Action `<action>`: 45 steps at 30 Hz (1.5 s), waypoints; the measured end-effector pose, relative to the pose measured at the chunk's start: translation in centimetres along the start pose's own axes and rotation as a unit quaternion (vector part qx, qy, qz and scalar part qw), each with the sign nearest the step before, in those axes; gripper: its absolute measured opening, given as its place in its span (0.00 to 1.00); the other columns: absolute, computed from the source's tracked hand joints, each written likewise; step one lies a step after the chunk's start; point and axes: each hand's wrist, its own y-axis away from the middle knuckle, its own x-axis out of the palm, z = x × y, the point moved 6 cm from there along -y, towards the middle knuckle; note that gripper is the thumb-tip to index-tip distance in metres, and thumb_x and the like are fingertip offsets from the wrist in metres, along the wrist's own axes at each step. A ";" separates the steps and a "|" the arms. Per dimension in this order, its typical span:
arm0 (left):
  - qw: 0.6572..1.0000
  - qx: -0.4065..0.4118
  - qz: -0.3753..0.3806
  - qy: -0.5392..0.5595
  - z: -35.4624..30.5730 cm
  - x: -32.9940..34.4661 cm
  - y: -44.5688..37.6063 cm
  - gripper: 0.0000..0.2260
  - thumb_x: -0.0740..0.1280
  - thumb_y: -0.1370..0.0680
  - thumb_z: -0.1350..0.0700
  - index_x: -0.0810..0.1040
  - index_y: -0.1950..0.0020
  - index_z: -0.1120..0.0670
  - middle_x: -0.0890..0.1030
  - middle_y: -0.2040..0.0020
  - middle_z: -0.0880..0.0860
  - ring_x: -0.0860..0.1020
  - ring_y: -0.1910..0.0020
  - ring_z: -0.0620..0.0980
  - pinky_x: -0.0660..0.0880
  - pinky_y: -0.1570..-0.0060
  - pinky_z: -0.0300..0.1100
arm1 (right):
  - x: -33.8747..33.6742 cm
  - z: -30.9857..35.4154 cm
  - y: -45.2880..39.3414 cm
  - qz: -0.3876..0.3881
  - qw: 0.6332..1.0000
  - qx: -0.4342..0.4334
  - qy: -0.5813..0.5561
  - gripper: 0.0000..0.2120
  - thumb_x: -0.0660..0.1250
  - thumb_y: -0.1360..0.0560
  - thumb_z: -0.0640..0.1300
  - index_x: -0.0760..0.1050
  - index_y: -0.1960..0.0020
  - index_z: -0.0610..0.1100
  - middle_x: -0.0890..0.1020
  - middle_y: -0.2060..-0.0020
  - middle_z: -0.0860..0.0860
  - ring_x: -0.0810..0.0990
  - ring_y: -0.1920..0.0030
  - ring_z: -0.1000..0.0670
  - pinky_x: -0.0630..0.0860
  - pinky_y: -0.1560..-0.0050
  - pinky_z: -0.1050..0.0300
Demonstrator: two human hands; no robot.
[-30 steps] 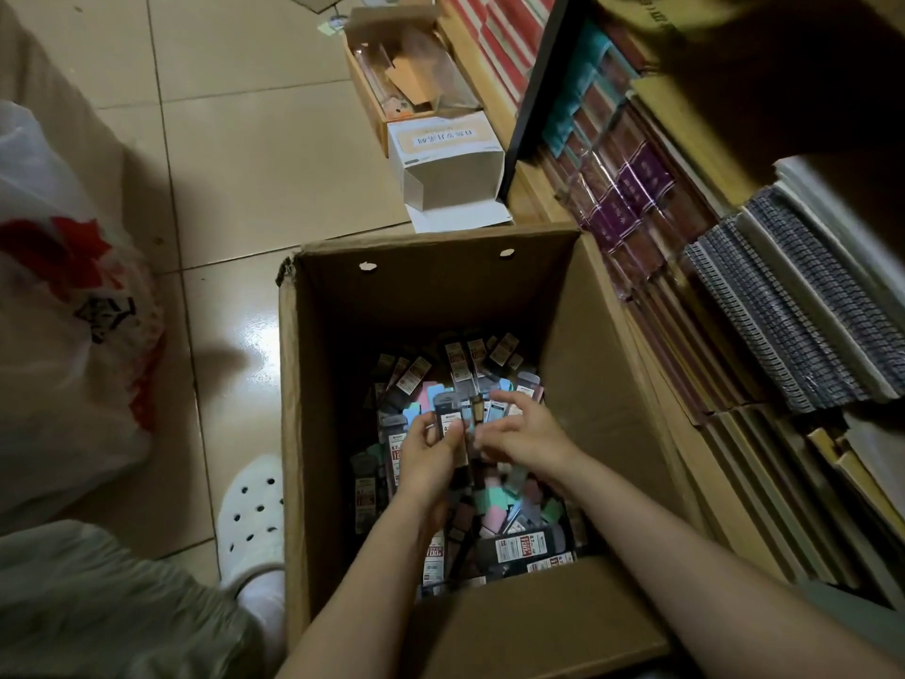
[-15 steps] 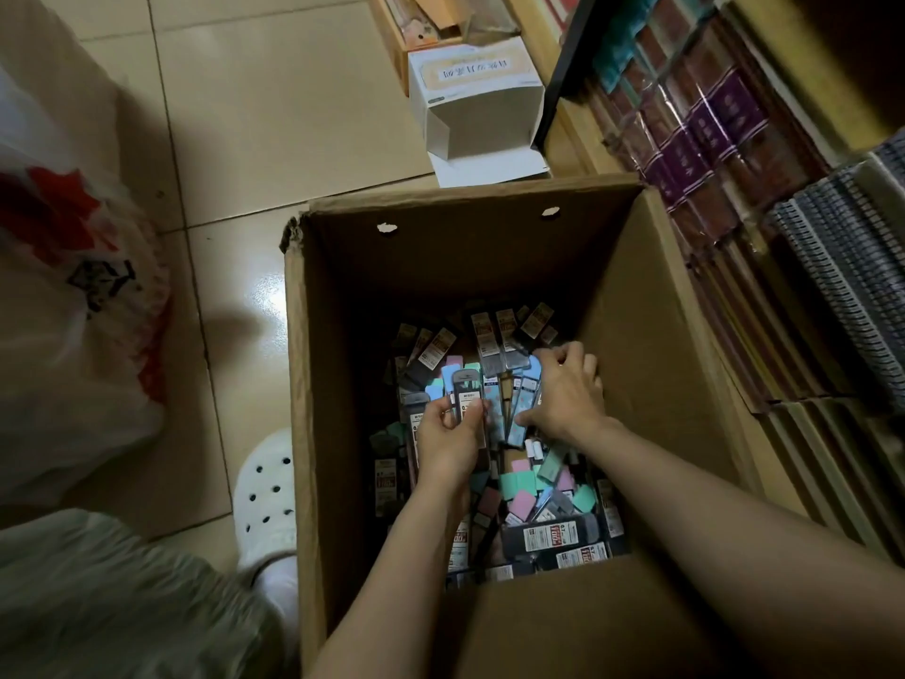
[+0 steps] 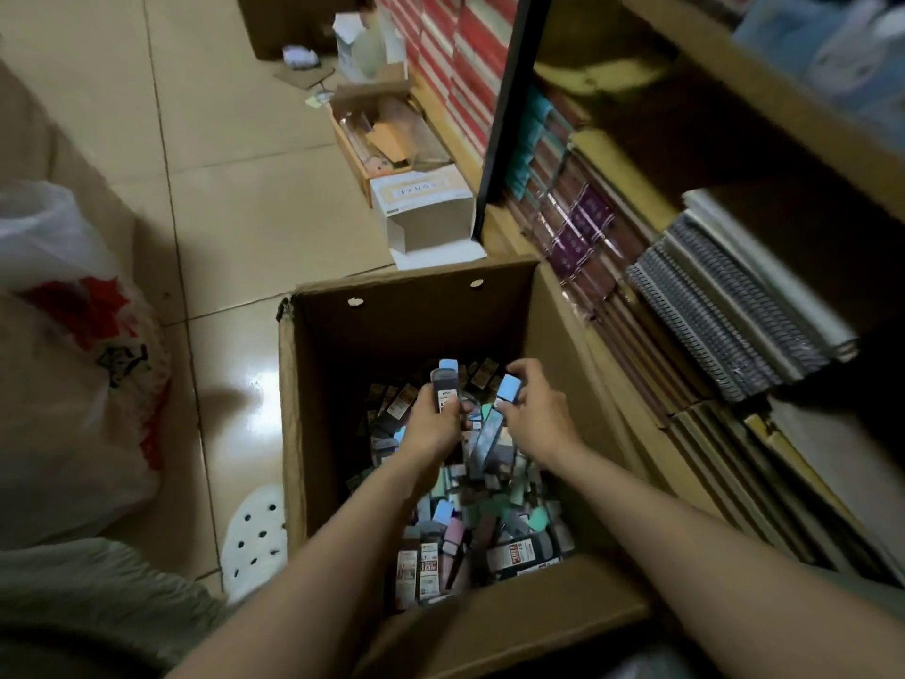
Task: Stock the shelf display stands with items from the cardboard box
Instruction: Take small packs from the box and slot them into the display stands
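Observation:
An open cardboard box stands on the floor, its bottom covered with several small flat packs in blue, pink, green and dark colours. Both my hands are inside it. My left hand grips a small bunch of dark packs with a blue tip, held upright. My right hand pinches one long pack with a blue end, lifted off the heap at a slant. The shelf unit rises just right of the box.
Spiral notebooks and rows of wrapped books fill the low shelf on the right. A white carton and an open tray of stationery lie beyond the box. A plastic bag sits left; a white clog stands beside the box.
Both hands have risen from the heap. The right hand, earlier flat among the packs, now lifts one blue-ended pack. The left keeps its bunch. The view tilted up toward the shelf.

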 end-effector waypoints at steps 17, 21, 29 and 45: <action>0.903 0.220 0.357 -0.094 -26.3 12.2 12.2 0.09 0.60 0.18 0.60 0.75 0.42 0.48 0.83 0.53 0.54 0.82 0.56 0.51 0.79 0.53 0.53 | -30.0 11.5 12.8 -0.202 0.957 -0.188 -0.084 0.17 0.71 0.25 0.41 0.69 0.46 0.59 0.80 0.51 0.51 0.84 0.61 0.46 0.82 0.58 0.42; 0.863 0.213 0.446 -0.109 -28.3 14.8 14.6 0.12 0.61 0.19 0.54 0.77 0.42 0.38 0.84 0.52 0.48 0.83 0.54 0.48 0.81 0.55 0.50 | -33.1 11.7 14.6 -0.230 0.953 -0.186 -0.067 0.17 0.70 0.24 0.41 0.70 0.43 0.59 0.80 0.49 0.53 0.85 0.63 0.49 0.83 0.58 0.47; 0.883 0.230 0.409 -0.014 -32.8 16.1 13.1 0.12 0.57 0.17 0.58 0.70 0.33 0.52 0.83 0.54 0.51 0.80 0.59 0.49 0.73 0.50 0.49 | -39.9 13.3 15.8 -0.351 0.922 -0.165 -0.014 0.16 0.73 0.27 0.42 0.72 0.45 0.56 0.81 0.53 0.52 0.84 0.59 0.51 0.83 0.56 0.50; 0.903 0.307 0.299 -0.016 -35.9 16.6 7.2 0.09 0.59 0.17 0.54 0.70 0.37 0.47 0.78 0.45 0.54 0.80 0.52 0.51 0.76 0.62 0.40 | -46.8 20.8 4.0 -0.461 0.854 -0.140 0.197 0.10 0.73 0.27 0.42 0.78 0.47 0.44 0.82 0.53 0.47 0.76 0.57 0.51 0.71 0.61 0.61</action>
